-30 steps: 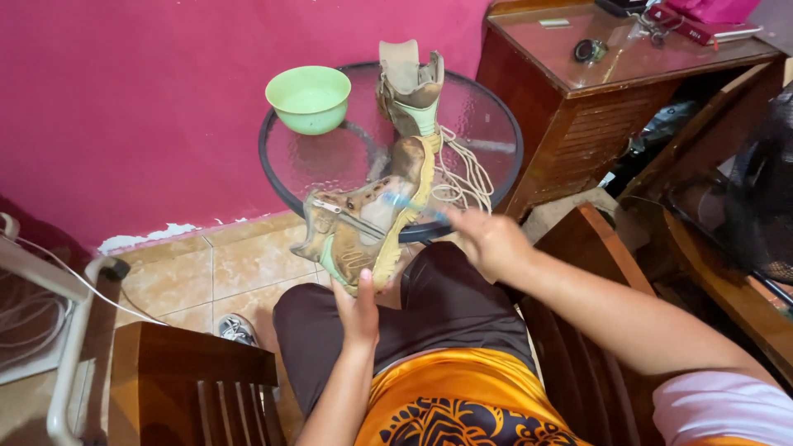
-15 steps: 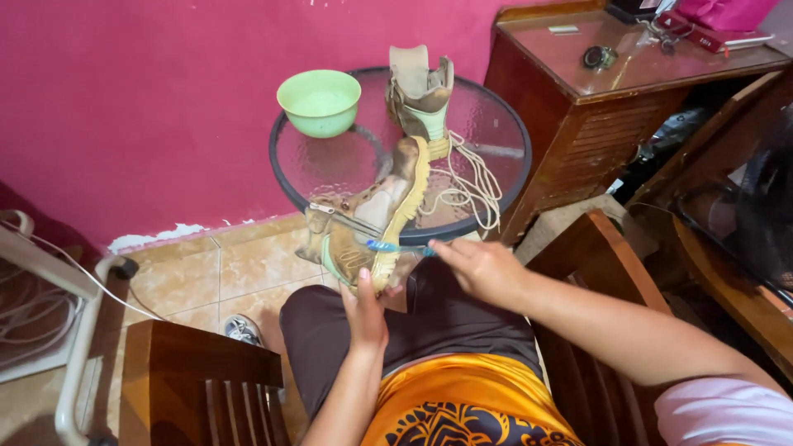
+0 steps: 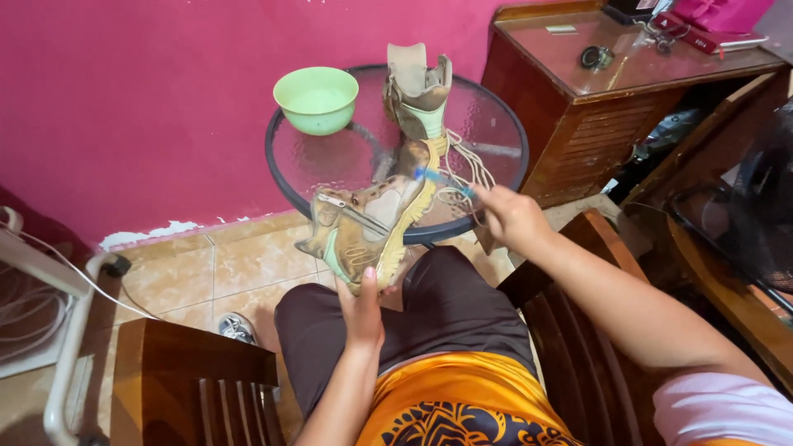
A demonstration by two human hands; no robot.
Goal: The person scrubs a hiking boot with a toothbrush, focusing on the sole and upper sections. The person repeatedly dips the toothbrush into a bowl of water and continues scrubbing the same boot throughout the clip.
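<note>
Left hand (image 3: pixel 361 307) clamped the boot (image 3: pixel 369 225) heel, its long axis running away; right hand (image 3: pixel 512 218) pinched a brush (image 3: pixel 439 181) at the toe.

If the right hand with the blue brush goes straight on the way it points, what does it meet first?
Most likely the boot held by the left hand: the right hand aims its blue brush left at the boot's toe, though depth is unclear.

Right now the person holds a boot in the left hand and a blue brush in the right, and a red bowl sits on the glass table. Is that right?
Not quite. The bowl on the glass table is green, not red, as the head view shows. The rest stands: the left hand holds a boot and the right hand holds a blue brush.
</note>
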